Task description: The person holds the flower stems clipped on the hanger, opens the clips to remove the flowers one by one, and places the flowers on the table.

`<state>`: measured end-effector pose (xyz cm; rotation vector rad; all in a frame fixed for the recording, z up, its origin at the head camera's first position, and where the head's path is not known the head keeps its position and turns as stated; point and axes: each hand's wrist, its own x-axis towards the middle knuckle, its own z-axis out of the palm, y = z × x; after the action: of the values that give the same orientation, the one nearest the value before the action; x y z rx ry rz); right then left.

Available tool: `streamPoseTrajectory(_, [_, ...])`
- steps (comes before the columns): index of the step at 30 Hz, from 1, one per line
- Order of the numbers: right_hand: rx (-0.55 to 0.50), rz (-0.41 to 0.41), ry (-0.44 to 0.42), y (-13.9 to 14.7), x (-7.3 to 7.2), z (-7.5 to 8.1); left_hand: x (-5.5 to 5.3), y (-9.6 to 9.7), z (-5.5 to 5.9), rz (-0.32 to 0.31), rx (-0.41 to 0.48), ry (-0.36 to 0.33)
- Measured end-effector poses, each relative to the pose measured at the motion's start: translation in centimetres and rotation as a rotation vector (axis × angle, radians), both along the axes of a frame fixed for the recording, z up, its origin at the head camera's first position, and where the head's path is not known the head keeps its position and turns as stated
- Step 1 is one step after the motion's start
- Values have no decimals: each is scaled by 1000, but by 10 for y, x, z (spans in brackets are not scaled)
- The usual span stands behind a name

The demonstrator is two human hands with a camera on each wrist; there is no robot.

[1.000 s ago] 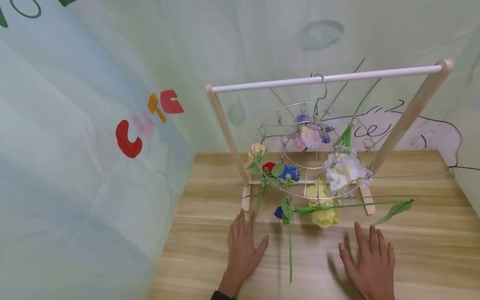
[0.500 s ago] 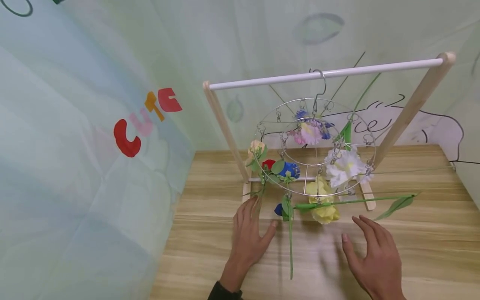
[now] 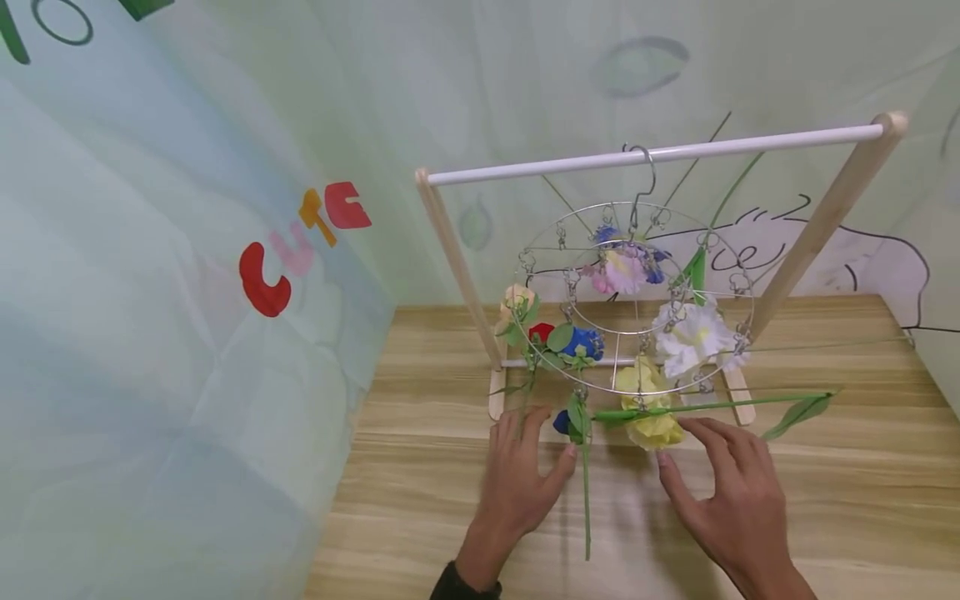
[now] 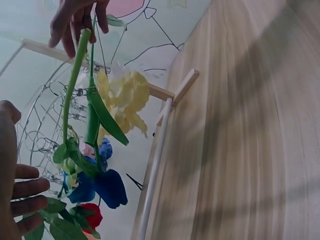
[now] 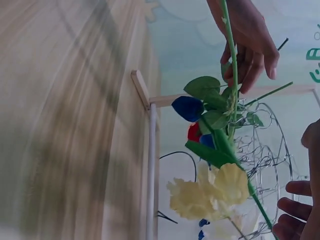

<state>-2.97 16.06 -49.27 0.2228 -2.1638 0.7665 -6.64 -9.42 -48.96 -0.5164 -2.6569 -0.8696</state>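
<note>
A round wire clip hanger (image 3: 633, 218) hangs by its hook from a stand's white bar, with artificial flowers clipped around its rings. At the front, a dark blue rose (image 3: 562, 422) hangs with its green stem pointing down. My left hand (image 3: 520, 479) is beside it, fingers spread, thumb close to the stem. My right hand (image 3: 731, 492) is near the yellow flower (image 3: 655, 431), fingers loosely bent, thumb apart from them. Neither hand grips anything. In both wrist views a gap shows between the fingers and the flowers.
The stand has wooden legs (image 3: 828, 218) and a white top bar (image 3: 525, 169). A white flower (image 3: 692, 340), a pink flower (image 3: 624, 271) and a peach rose (image 3: 517, 302) hang around the hanger. Patterned cloth (image 3: 187, 417) encloses the wooden table (image 3: 420, 467).
My left hand has moved right and is closer to the dark blue rose. My right hand has moved left and up toward the yellow flower. The flowers hang much as before.
</note>
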Motion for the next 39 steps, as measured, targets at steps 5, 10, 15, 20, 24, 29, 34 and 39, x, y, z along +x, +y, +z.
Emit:
streamPoseTrajectory(5, [36,41,-23,-4,-9,8,-2,10,6,-23,6,26])
streamPoseTrajectory(10, [63,88,-67,-7,-15,12,-6,19,8,-71,-9,111])
streamPoseTrajectory(15, [56,116,-112,-10,-19,12,-11,28,11,-122,-19,199])
streamPoseTrajectory(20, [60,128,-138,-12,-22,12,-16,37,14,-167,-8,275])
streamPoseTrajectory(24, [67,132,-164,-13,-25,12,-20,43,17,-173,-52,303])
streamPoseTrajectory(29, [69,131,-187,-15,-28,12,-23,50,21,-192,-86,285])
streamPoseTrajectory(34, [65,132,-188,-16,-31,11,-26,57,24,-193,-155,281])
streamPoseTrajectory(39, [59,131,-188,-18,-34,10,-30,62,27,-191,-237,249])
